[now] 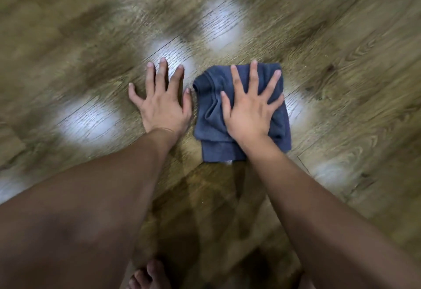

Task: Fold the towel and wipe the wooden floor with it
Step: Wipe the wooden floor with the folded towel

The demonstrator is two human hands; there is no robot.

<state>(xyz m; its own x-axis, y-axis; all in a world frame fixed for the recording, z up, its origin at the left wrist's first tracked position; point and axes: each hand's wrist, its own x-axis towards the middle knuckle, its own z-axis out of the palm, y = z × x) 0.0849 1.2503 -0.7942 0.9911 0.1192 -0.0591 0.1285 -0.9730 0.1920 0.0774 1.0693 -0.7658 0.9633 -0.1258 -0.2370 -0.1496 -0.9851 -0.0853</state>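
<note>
Toes (145, 275) show nearest, at the bottom edge. Farther out, the right hand (248, 111) presses flat, fingers spread, on the folded towel (210, 115) lying mid-floor (341, 61). Beside it, the left hand (163, 101) rests splayed on bare boards. With nothing pinched, the rumpled folds could slip apart during wiping.

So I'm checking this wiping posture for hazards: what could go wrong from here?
The loosely folded dark blue towel may bunch or unfold under the flat right hand. The left hand bears weight on the glossy wooden floor and could slip. The bare toes are near the wiping path.
</note>
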